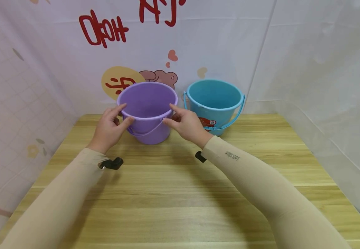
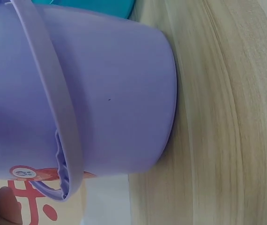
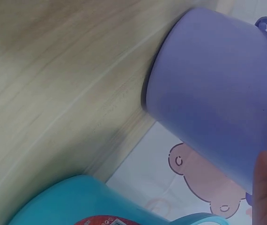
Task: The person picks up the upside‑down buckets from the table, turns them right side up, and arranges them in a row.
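A purple bucket (image 1: 151,131) stands upright on the table, its thin handle hanging down at the front. My left hand (image 1: 107,129) grips its left side by the rim, thumb at the front and fingers round the side. On the opposite side, my right hand (image 1: 190,126) holds the rim in the same way. The left wrist view shows the purple bucket (image 2: 119,93) resting on the wood, with fingertips (image 2: 8,206) at the lower left corner. In the right wrist view, fingers (image 3: 265,180) lie along the purple wall.
Just right of the purple bucket, behind my right hand, stands a blue bucket (image 1: 214,93) with its handle lowered and a red label on the front. The wooden table (image 1: 155,207) reaches back to a white printed cloth (image 1: 223,38), and cloth hangs along both sides.
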`<state>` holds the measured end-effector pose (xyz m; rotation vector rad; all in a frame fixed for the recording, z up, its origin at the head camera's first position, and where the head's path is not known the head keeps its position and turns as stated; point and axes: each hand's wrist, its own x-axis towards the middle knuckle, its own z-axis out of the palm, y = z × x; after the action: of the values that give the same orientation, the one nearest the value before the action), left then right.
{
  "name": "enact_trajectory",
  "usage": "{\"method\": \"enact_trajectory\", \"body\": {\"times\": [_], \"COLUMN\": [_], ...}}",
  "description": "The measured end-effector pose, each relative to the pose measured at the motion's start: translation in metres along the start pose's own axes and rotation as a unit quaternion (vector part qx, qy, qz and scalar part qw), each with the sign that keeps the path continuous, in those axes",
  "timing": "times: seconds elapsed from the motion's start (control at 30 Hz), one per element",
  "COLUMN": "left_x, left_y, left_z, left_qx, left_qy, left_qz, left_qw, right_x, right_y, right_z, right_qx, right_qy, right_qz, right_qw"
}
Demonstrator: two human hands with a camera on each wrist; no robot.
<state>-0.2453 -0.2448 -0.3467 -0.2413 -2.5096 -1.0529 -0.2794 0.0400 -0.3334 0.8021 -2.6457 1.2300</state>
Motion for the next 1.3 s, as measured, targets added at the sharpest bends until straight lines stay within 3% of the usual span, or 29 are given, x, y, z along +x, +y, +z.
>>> {"method": "enact_trajectory", "body": {"times": [0.33,0.77,1.3], "left_x": [0.005,0.007,0.014], "left_y": [-0.008,-0.005,-0.004], "left_z": [0.004,0.004,0.009], "left_qx": [-0.017,-0.054,-0.054], "left_qy": [-0.004,-0.039,-0.034], "left_qz": [-0.014,-0.052,-0.057], "left_qw": [0.9998,0.9964,0.9964], "right_x": [0.006,0.007,0.014], "right_y": [-0.003,-0.003,-0.002], "right_z": [0.003,0.002,-0.002], "right_qx": [0.0,-0.004,-0.011], "right_qy": [0.004,-0.002,-0.014], "right_qz": [0.019,0.043,0.063], "right_qw": [0.9998,0.9991,0.9978]}}
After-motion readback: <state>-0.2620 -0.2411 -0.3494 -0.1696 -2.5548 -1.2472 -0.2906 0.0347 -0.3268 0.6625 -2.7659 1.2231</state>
